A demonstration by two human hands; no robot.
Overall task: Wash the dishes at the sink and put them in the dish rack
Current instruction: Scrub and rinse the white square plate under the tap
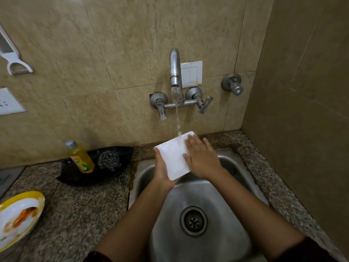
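A white square plate (172, 156) is held tilted over the steel sink (222, 201), under water running from the wall tap (174, 69). My left hand (162, 171) grips the plate from below at its left and near edge, its fingers hidden behind the plate. My right hand (201, 158) lies flat on the plate's upper face, fingers straight and pointing toward the stream. The water strikes the plate's far corner.
On the granite counter to the left, a black tray (75, 176) holds a yellow dish-soap bottle (81, 157) and a steel scrubber (109, 159). A yellow-rimmed plate (17, 218) with food traces lies at the far left. The drain (193, 221) shows below. A wall closes the right side.
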